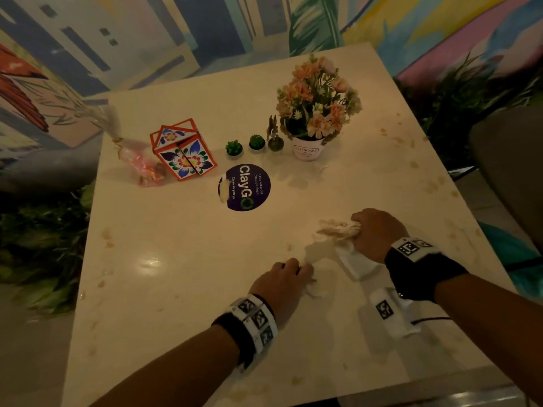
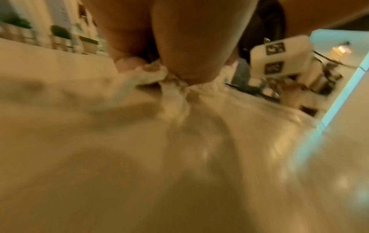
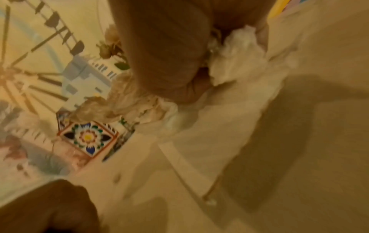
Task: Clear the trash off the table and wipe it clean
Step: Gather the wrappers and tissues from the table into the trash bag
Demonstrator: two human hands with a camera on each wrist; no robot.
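Note:
My right hand (image 1: 368, 230) grips a bunch of crumpled, stained tissue (image 1: 338, 229) and a clear plastic bag (image 1: 357, 264) above the right part of the cream table (image 1: 176, 259). In the right wrist view the tissue (image 3: 237, 52) bulges out of the fist and the plastic bag (image 3: 209, 134) hangs below it. My left hand (image 1: 289, 273) presses on the table nearer the front, fingers curled round a small crumpled tissue (image 1: 316, 290). The left wrist view shows that tissue (image 2: 171, 80) pinched under the fingers against the table.
At the back stand a red floral box (image 1: 183, 149), a pink wrapped packet (image 1: 139, 163), small cactus pots (image 1: 257, 142) and a flower pot (image 1: 311, 113). A round purple sticker (image 1: 245, 188) marks the middle. Brown stains (image 1: 432, 186) dot the table's right and left edges.

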